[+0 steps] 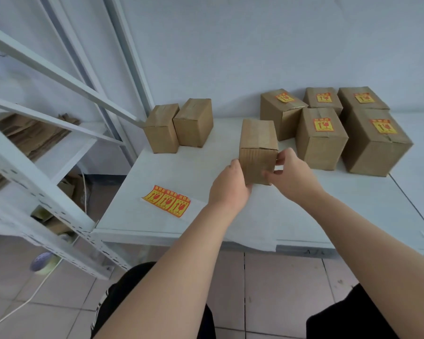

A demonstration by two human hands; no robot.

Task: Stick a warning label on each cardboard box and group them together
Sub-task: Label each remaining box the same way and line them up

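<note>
An unlabelled cardboard box point(258, 143) stands in the middle of the white table point(353, 204). My left hand point(229, 185) grips its lower left corner and my right hand point(293, 173) holds its right front edge. A strip of three yellow-and-red warning labels point(167, 200) lies flat on the table to the left of my hands. Two more unlabelled boxes point(179, 124) stand side by side at the back left. At the back right, several boxes point(328, 128) with a label on top are grouped together.
A white metal shelving rack point(47, 152) stands left of the table, with flattened cardboard point(32, 135) on a shelf. A white cable point(22, 302) runs over the tiled floor. A wall rises right behind the boxes.
</note>
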